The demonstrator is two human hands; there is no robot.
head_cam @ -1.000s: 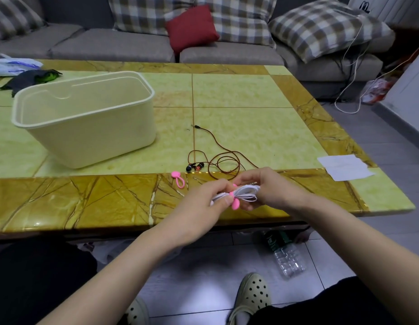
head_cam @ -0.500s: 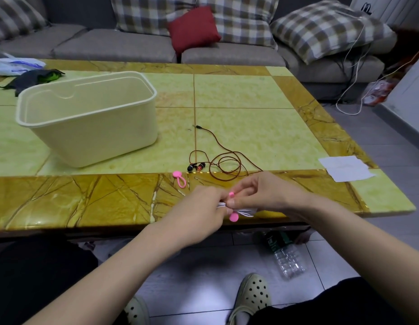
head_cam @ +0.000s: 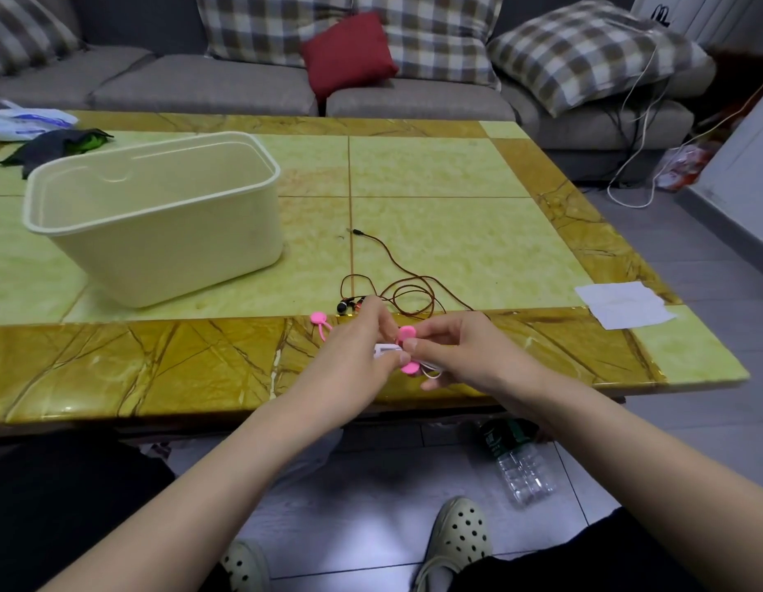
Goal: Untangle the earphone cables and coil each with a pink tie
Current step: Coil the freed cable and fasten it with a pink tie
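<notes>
White earphone cable [head_cam: 386,349] bunched in a small coil between both grips, held just above the near border of the desk [head_cam: 157,369]; left grip [head_cam: 354,356] curled round the coil's left end, thumb tip pressed against it; right grip [head_cam: 460,356] pinching the pink tie [head_cam: 407,333] at the coil, thumb on top, other fingers curled beneath the white loops; one round pink end of that tie above the thumbs, the other below. Brown earphone cable [head_cam: 413,296] loose on the desk just beyond the grips, in slack loops, plug end stretched toward the desk's middle, earbuds beside the left fingertips; second pink tie [head_cam: 320,321] flat on the desk, just left of the left grip. Cream bin [head_cam: 157,232] upright farther left, well apart from the cables; white paper sheet [head_cam: 625,303] near the right edge; plastic bottle [head_cam: 520,463] lying on the floor by the desk's near edge.
</notes>
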